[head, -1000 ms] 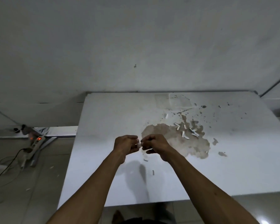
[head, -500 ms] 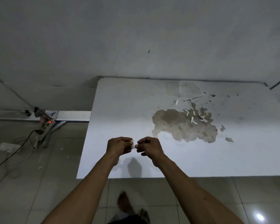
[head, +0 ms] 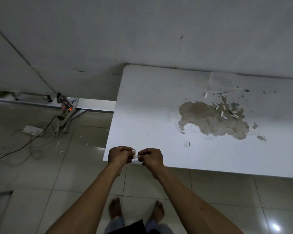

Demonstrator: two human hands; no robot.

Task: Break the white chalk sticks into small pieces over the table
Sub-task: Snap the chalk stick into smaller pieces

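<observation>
A bare, dim utility or back room is indicated: plain grey walls (head: pixel 142 31), a glossy tiled floor (head: pixel 41 174), and a worn white table (head: pixel 150 107) with a large patch of peeled surface (head: pixel 210 122). A lit power strip (head: pixel 67 111) and loose cables (head: pixel 32 141) are seen on the floor.

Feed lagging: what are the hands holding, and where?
A short white chalk stick, pinched at its ends: left hand on one, right hand on the other.
</observation>
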